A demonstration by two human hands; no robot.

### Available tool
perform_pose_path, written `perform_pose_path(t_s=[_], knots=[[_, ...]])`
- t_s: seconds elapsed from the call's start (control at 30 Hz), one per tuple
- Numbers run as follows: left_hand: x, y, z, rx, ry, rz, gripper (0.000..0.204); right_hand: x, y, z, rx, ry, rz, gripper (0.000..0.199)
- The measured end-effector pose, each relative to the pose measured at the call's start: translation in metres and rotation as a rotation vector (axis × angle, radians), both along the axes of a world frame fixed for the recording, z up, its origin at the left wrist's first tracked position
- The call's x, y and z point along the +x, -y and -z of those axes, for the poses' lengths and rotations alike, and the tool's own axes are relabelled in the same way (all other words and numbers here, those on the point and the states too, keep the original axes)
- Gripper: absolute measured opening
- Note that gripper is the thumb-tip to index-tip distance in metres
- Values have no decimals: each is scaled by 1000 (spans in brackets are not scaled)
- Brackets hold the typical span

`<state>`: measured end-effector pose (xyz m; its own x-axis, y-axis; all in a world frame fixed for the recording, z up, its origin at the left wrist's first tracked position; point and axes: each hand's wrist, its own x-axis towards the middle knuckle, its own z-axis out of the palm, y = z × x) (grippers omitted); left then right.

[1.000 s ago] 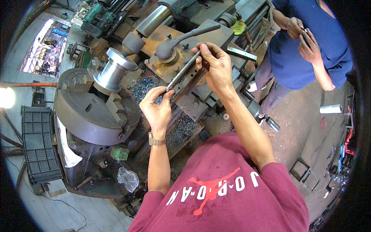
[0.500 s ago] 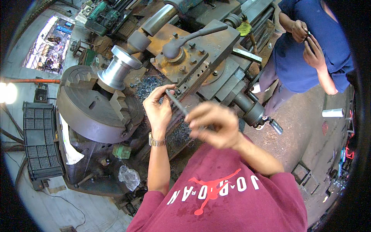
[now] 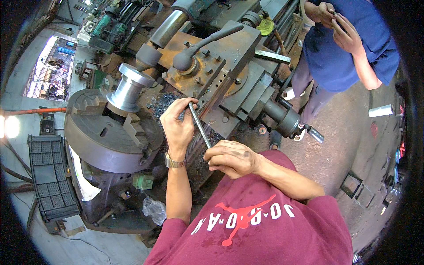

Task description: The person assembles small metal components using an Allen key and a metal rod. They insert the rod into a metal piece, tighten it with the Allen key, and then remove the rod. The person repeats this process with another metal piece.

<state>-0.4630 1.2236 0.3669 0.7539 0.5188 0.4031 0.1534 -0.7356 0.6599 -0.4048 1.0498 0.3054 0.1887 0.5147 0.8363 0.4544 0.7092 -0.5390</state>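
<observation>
Grey, slim, straight metal bar [image 3: 200,125] is slanted between bare left hand [image 3: 177,128] and bare right hand [image 3: 234,158], in front of the maroon short-sleeved shirt [image 3: 269,194], on this side of the rust-brown steel tool post [image 3: 205,77]. Grip, from where I stand: left, above a metal-banded wristwatch [image 3: 175,161], pinches the upper end with thumb and fingers; right, smudged dark on its back, is curled round the lower end. That tip is hidden, can't say how much sits in the palm. Middle of bar is bare. To handle it well, I'd say: light fingertip pinch up top, firmer hold below, so it doesn't tip or slip. Any turning should be slow and small, one hand loosening only while the other has it. Mind knuckles: large round dark-steel chuck [image 3: 104,143] is off left, shiny silver flanged metal spool [image 3: 128,92] in it. Curly blue-grey metal shavings [image 3: 162,104] lie beyond the left hand, probably sharp; bare fingers should avoid them. Co-worker in navy shirt [image 3: 353,57] stands well apart, right; best not swing the bar that way.
</observation>
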Motion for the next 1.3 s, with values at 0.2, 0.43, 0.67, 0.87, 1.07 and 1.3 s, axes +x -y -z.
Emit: perform_pose_path(t_s=[0.2, 0.43, 0.67, 0.87, 1.07, 1.3], knots=[[-1, 1, 14, 32, 132, -58, 13, 30, 12, -9, -36, -409, 235, 17], [-1, 3, 27, -53, 213, -153, 17, 125, -68, -8, -109, -970, 214, 27], [-2, 5, 27, -151, 219, -195, 13, 150, -102, -41, -322, -895, 123, 22], [-4, 6, 28, -203, 201, -160, 13, 119, -56, -39, -177, -998, 196, 22], [0, 3, 31, -225, 277, -161, 12, 133, -65, -27, -167, -993, 73, 21], [1, 8, 21, -339, 350, -149, 13, 133, -70, -40, -158, -1152, 71, 22]])
